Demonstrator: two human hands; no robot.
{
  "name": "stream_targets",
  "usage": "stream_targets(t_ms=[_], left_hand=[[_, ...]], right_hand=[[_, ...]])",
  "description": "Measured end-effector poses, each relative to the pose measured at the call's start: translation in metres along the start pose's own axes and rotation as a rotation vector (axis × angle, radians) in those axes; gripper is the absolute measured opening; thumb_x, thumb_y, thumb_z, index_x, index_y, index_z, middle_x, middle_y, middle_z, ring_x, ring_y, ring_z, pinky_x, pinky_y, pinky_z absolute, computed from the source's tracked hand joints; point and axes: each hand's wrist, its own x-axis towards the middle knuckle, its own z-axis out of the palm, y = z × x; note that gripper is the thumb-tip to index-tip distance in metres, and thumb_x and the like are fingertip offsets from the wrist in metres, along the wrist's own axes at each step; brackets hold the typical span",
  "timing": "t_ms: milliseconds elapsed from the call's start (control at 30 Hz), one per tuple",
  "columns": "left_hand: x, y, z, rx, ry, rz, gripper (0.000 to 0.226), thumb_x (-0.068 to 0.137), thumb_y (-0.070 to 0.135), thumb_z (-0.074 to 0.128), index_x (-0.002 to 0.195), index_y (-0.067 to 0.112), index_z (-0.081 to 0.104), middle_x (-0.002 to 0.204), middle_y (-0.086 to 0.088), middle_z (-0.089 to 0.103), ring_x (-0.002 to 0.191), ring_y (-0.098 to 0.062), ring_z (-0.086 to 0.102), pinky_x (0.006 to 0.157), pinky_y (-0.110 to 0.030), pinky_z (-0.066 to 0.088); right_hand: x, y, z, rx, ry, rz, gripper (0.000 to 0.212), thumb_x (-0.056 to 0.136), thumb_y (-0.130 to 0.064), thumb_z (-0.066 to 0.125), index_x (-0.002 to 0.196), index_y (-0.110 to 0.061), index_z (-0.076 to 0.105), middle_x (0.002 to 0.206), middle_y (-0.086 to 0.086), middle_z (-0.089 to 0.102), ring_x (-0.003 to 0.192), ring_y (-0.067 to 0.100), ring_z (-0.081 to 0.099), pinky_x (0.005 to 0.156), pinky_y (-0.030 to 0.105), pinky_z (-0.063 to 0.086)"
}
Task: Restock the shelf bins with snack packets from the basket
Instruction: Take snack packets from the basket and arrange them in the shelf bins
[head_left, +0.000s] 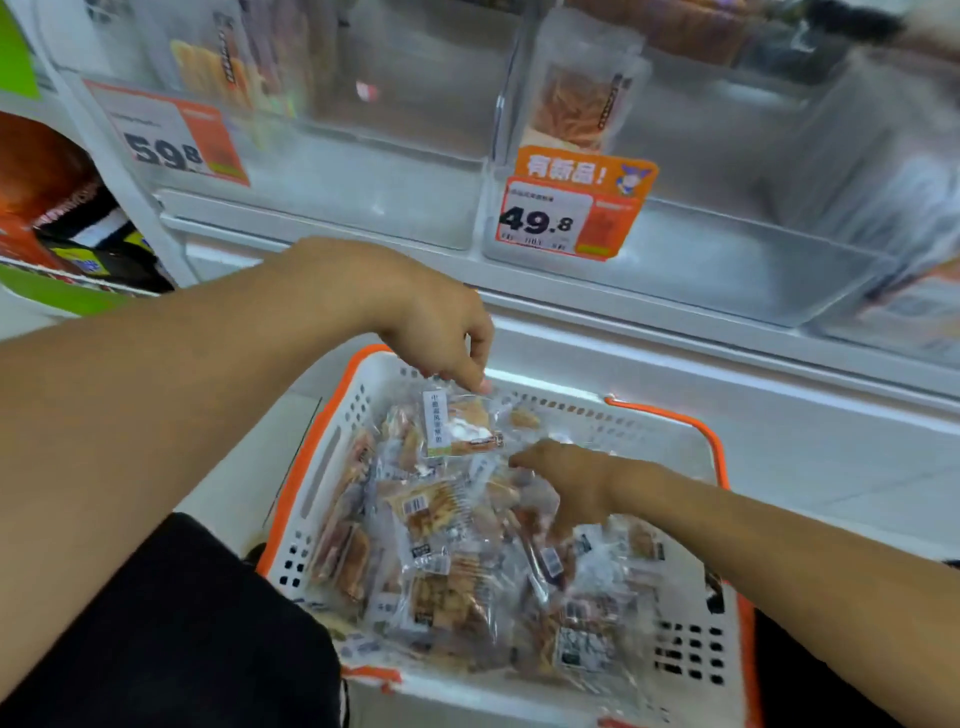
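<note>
Snack packets (447, 566) in clear wrappers lie heaped in a white basket (691, 654) with an orange rim and an orange handle, which sits low in the near middle of the scene. One packet (457, 423) with a white label strip stands raised at the far side of the heap. The left hand (431, 322) comes in from the near left, its grip pinching the top edge of that raised packet between fingertips and thumb. The right hand (566, 480) reaches in from the near right and lies on the heap just right of the raised packet, palm down with fingers spread among the wrappers; whether its grip has closed on any packet I cannot tell, since the fingers are blurred and partly buried.

Beyond the basket runs a white shelf (675, 332) carrying clear bins. The left bin (363, 197) wears a price tag (171, 140) reading 59.8, with a packet of pale sticks standing behind it. The right bin (727, 260) carries an orange-topped price tag (569, 208) reading 49.8, and a pouch (582, 98) of orange strips stands upright at its far left corner. At the far left edge sit dark and orange packages (62, 208) on a green-edged rack. Black clothing (182, 623) fills the near left corner.
</note>
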Motion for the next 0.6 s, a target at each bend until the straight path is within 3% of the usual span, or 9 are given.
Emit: stream_targets(t_ms=[67, 133, 200, 300, 333, 400, 467, 533, 600], left_hand=[[0.005, 0.007, 0.004, 0.056, -0.025, 0.001, 0.034, 0.091, 0.051, 0.062, 0.113, 0.026, 0.063, 0.103, 0.003, 0.066, 0.092, -0.018, 0.063, 0.089, -0.037, 0.052], [0.007, 0.009, 0.008, 0.087, -0.050, -0.007, 0.035, 0.092, 0.051, 0.061, 0.116, 0.027, 0.062, 0.106, 0.005, 0.063, 0.096, -0.018, 0.062, 0.092, -0.039, 0.051], [0.007, 0.008, 0.009, 0.111, -0.082, -0.021, 0.036, 0.092, 0.051, 0.060, 0.119, 0.028, 0.060, 0.107, 0.006, 0.063, 0.098, -0.016, 0.060, 0.095, -0.039, 0.050], [0.006, 0.005, 0.007, 0.128, -0.097, -0.042, 0.040, 0.091, 0.052, 0.061, 0.122, 0.027, 0.059, 0.108, 0.005, 0.063, 0.097, -0.015, 0.061, 0.094, -0.038, 0.050], [0.005, 0.004, 0.006, 0.120, -0.088, -0.050, 0.041, 0.090, 0.052, 0.061, 0.123, 0.027, 0.059, 0.108, 0.006, 0.063, 0.097, -0.014, 0.061, 0.094, -0.036, 0.050], [0.005, 0.002, 0.005, 0.096, -0.059, -0.057, 0.049, 0.087, 0.051, 0.065, 0.129, 0.027, 0.055, 0.114, 0.006, 0.062, 0.102, -0.015, 0.060, 0.094, -0.033, 0.049], [0.004, 0.001, 0.003, 0.076, -0.035, -0.044, 0.077, 0.079, 0.049, 0.075, 0.144, 0.028, 0.040, 0.134, 0.004, 0.053, 0.112, -0.018, 0.058, 0.096, -0.032, 0.047], [0.002, -0.005, 0.003, 0.049, -0.016, 0.000, 0.117, 0.067, 0.043, 0.087, 0.155, 0.035, 0.011, 0.157, 0.004, 0.028, 0.131, -0.022, 0.048, 0.103, -0.032, 0.043], [-0.004, -0.011, 0.003, 0.053, 0.041, 0.107, 0.135, 0.057, 0.041, 0.094, 0.153, 0.045, 0.000, 0.160, 0.009, 0.017, 0.139, -0.019, 0.037, 0.110, -0.037, 0.040]], right_hand=[[0.003, 0.011, 0.025, -0.020, -0.030, -0.037, 0.116, 0.068, -0.034, 0.091, 0.158, -0.021, 0.018, 0.161, 0.009, 0.020, 0.144, 0.030, 0.028, 0.114, 0.038, 0.030], [0.007, 0.021, 0.045, -0.161, 0.070, -0.050, 0.111, 0.070, -0.032, 0.089, 0.157, -0.023, 0.019, 0.157, 0.007, 0.024, 0.137, 0.034, 0.034, 0.111, 0.042, 0.035], [0.008, 0.025, 0.049, -0.221, 0.203, -0.029, 0.082, 0.078, -0.026, 0.083, 0.146, -0.021, 0.039, 0.141, 0.006, 0.043, 0.122, 0.031, 0.044, 0.099, 0.042, 0.043], [0.004, 0.030, 0.026, -0.043, 0.219, -0.085, 0.023, 0.083, -0.011, 0.076, 0.103, -0.016, 0.066, 0.094, -0.001, 0.060, 0.092, 0.022, 0.054, 0.079, 0.033, 0.046], [0.000, 0.031, 0.012, 0.052, 0.179, -0.110, 0.014, 0.084, -0.004, 0.072, 0.092, -0.015, 0.067, 0.084, -0.003, 0.058, 0.083, 0.020, 0.055, 0.074, 0.032, 0.046], [-0.014, 0.028, -0.018, 0.288, 0.080, -0.122, 0.019, 0.088, 0.006, 0.061, 0.081, -0.012, 0.062, 0.081, 0.001, 0.060, 0.077, 0.022, 0.062, 0.069, 0.037, 0.057], [-0.030, 0.020, -0.048, 0.567, 0.034, -0.140, 0.023, 0.091, 0.010, 0.054, 0.078, -0.009, 0.058, 0.081, 0.005, 0.065, 0.075, 0.026, 0.069, 0.060, 0.037, 0.060], [-0.047, 0.007, -0.081, 0.953, 0.139, -0.194, 0.019, 0.092, 0.008, 0.057, 0.081, -0.008, 0.057, 0.075, 0.009, 0.067, 0.064, 0.023, 0.071, 0.051, 0.027, 0.056], [-0.065, -0.006, -0.116, 1.488, 0.204, -0.237, 0.018, 0.092, 0.007, 0.053, 0.098, -0.008, 0.058, 0.074, 0.013, 0.064, 0.047, 0.014, 0.065, 0.039, 0.018, 0.050]])
